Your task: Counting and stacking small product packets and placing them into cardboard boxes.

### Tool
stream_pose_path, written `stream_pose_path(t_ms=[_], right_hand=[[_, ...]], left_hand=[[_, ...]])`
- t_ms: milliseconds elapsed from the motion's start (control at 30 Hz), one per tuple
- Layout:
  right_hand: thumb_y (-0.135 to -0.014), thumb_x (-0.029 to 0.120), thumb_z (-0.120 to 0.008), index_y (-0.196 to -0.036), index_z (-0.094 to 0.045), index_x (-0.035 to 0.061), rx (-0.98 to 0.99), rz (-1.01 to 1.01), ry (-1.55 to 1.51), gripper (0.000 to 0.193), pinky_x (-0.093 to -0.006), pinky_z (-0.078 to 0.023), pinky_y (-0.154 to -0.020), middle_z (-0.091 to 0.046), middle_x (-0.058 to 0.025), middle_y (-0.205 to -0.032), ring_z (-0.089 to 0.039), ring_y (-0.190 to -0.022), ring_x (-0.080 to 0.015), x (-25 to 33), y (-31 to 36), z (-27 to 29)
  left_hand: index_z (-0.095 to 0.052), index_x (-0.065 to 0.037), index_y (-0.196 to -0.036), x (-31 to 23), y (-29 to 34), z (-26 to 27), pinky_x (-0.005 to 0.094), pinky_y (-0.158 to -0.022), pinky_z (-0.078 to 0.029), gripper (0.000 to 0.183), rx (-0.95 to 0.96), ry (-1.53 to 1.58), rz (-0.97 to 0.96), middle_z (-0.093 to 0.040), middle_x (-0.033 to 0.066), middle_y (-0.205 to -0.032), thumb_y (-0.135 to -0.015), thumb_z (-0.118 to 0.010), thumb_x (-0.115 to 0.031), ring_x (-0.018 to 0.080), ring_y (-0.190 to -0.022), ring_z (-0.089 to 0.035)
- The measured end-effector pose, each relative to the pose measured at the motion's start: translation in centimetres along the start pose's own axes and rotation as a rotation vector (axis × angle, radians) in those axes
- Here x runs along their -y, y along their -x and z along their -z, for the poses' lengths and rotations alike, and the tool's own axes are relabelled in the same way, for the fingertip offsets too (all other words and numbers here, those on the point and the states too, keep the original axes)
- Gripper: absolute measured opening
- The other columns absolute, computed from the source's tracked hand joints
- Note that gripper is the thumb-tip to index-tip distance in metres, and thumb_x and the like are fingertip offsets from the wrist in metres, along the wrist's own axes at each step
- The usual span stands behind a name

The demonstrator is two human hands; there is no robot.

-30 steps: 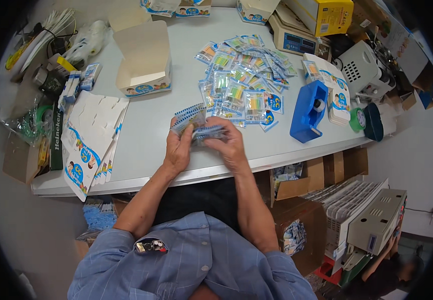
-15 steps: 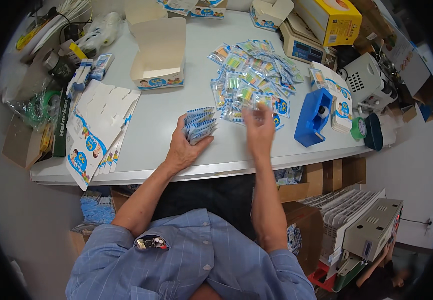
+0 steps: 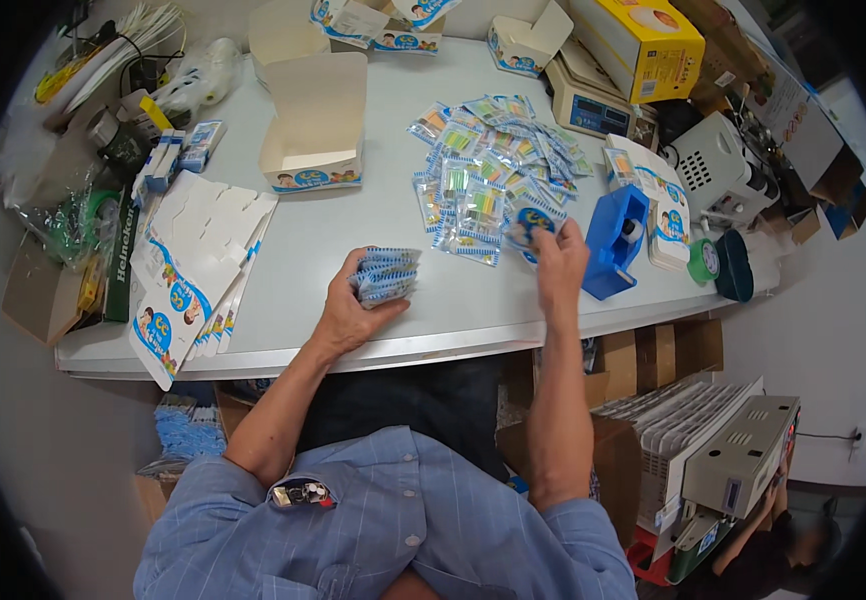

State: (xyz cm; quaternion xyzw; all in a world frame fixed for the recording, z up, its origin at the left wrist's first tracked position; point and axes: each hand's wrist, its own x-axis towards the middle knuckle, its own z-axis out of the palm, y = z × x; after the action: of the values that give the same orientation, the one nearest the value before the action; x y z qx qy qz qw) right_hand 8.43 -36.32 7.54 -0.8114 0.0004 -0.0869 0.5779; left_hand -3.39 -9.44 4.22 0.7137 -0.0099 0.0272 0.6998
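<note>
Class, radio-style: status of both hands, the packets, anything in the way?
Left hand: holding a packet stack. Right hand: at a packet by the pile, grip unclear. Blue tape dispenser close by, not between right hand and pile.

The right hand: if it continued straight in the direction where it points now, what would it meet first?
The right hand would probably meet first the blue-marked sachet just ahead, then the sachet pile beyond. Blur leaves unclear whether it touches that sachet now.
</note>
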Motion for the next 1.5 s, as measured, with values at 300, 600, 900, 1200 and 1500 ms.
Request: stream_pose_path(t_ms=[300, 600, 900, 1200, 1500], right_hand=[[-0.108, 0.036, -0.040, -0.126, -0.057, 0.0019, 0.676, -0.238, -0.785, 0.043, -0.0310, -0.047, -0.099, -0.065, -0.0056, -0.114, -0.058, -0.114, -0.0151, 0.3, 8.1, -9.7], [-0.107, 0.061, -0.029, -0.162, -0.022, 0.0026, 0.754, -0.135, -0.689, 0.081, -0.0381, -0.031, -0.120, -0.040, -0.0149, -0.159, -0.042, -0.143, -0.0257, -0.1, 7.6, -10.2], [-0.084, 0.055, -0.076, -0.096, -0.071, -0.0044, 0.043, -0.173, 0.536, 0.060, -0.0380, -0.053, -0.074, -0.074, -0.0163, -0.086, -0.070, -0.080, -0.0268, 1.8, -4.1, -4.2], [-0.078, 0.033, -0.087, -0.075, -0.068, -0.0018, 0.217, -0.195, 0.041, 0.039, -0.0290, -0.044, -0.056, -0.066, -0.0044, -0.071, -0.056, -0.060, -0.0108, -1.2, -4.1, -4.2], [-0.069, 0.045, -0.089, -0.099, -0.071, -0.0048, 0.249, -0.119, 0.656, 0.061, -0.0456, -0.055, -0.081, -0.075, -0.0218, -0.100, -0.072, -0.095, -0.0365, 1.7, -2.3, -6.4]], left_hand=[[0.007, -0.011, -0.163, 0.4, -0.3, -0.8, 0.0425, -0.120, -0.033, 0.146, 0.015, -0.298, -0.215, -0.022, 0.0258, -0.161, -0.061, -0.097, -0.011, 0.0367, -0.148, -0.032], [-0.032, -0.003, -0.139, 1.0, 0.7, -1.2, 0.0390, -0.096, -0.054, 0.091, -0.029, -0.240, -0.110, -0.062, 0.0184, -0.121, -0.069, -0.091, -0.010, 0.0302, -0.112, -0.066], [-0.033, -0.001, -0.139, 1.1, 0.3, -0.8, 0.0379, -0.096, -0.055, 0.088, -0.040, -0.088, -0.007, -0.064, 0.0198, -0.118, -0.074, -0.090, -0.017, 0.0296, -0.110, -0.067], [-0.038, 0.000, -0.136, 0.9, 0.2, -0.9, 0.0373, -0.097, -0.054, 0.084, -0.044, -0.166, -0.008, -0.063, 0.0194, -0.120, -0.073, -0.091, -0.017, 0.0285, -0.111, -0.067], [-0.041, 0.000, -0.133, 0.7, 0.2, -1.0, 0.0384, -0.097, -0.054, 0.081, -0.069, -0.152, -0.018, -0.063, 0.0192, -0.120, -0.072, -0.091, -0.018, 0.0293, -0.111, -0.067]])
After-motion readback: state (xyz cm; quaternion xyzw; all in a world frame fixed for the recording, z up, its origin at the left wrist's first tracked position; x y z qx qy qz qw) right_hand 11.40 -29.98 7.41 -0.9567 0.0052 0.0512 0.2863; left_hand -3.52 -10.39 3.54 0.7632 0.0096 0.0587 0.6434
